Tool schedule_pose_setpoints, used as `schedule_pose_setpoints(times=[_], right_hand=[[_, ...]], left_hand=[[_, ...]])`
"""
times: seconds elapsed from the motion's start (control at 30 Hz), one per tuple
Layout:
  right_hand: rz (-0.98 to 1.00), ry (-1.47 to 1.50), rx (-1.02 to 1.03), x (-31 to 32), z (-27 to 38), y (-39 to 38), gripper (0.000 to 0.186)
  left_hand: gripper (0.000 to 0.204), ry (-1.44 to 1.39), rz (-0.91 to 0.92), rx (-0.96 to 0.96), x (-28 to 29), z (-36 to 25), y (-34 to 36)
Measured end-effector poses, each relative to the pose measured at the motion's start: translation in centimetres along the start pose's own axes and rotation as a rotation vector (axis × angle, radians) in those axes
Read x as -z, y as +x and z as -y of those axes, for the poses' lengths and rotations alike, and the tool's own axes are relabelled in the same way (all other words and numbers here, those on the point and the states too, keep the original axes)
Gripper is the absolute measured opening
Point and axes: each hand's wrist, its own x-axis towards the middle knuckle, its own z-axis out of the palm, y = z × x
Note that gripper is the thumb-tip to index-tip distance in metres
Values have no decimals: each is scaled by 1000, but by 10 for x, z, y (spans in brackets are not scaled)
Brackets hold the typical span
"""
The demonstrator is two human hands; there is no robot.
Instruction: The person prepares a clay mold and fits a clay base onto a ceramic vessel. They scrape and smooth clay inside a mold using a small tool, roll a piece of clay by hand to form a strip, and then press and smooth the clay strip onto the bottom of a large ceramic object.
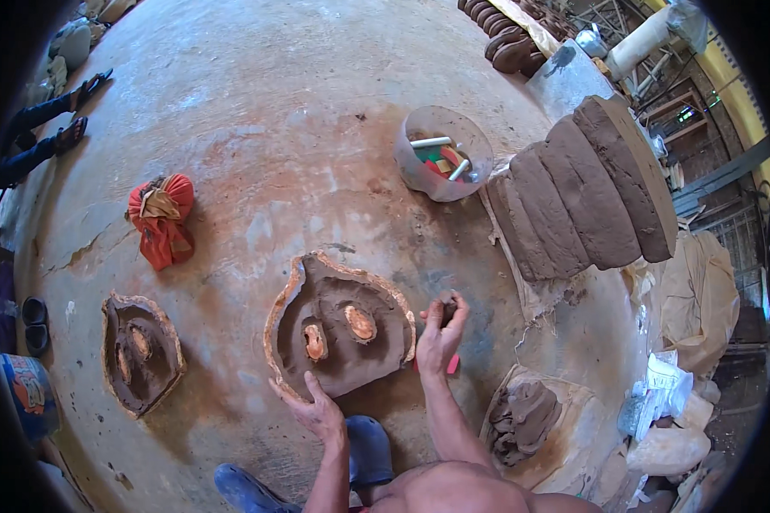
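Two clay-lined moulds (355, 368) lie on stained floor (257, 128); left hand (323, 417) spread against the central one, right hand (441, 338) pinching dark clay (447, 300); slabs (573, 192) stacked upper right.

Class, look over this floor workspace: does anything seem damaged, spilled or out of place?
Left of the red cloth bundle, the floor shows a jagged dark line, apparently a crack. The stack of clay slabs seems to lean, though the fisheye lens may exaggerate that. The clay-lined mould touching the left hand seems fine.
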Motion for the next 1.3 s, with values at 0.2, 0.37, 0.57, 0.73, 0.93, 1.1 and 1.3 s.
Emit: schedule_pose_setpoints(times=[0.2, 0.37, 0.57, 0.73, 0.93, 1.1, 1.3], right_hand=[[63, -206, 31, 0, -5, 6, 46], [99, -224, -13, 6, -4, -10, 43], [27, -40, -31, 16, -35, -2, 38], [62, -106, 84, -11, -34, 11, 41], [74, -118, 55, -14, -27, 5, 44], [134, -113, 81, -13, -35, 12, 50], [99, -196, 77, -10, -37, 13, 51]], left_hand=[[73, -45, -22, -28, -13, 7, -2], [73, -27, -102, -151, -6, 6, 46], [54, -152, -60, -174, -28, 1, 60], [45, -107, -89, -91, -20, -10, 60], [52, -50, -159, -111, -22, -6, 64], [46, 46, -121, -83, -19, -17, 71], [43, 187, -109, -122, -17, -22, 77]])
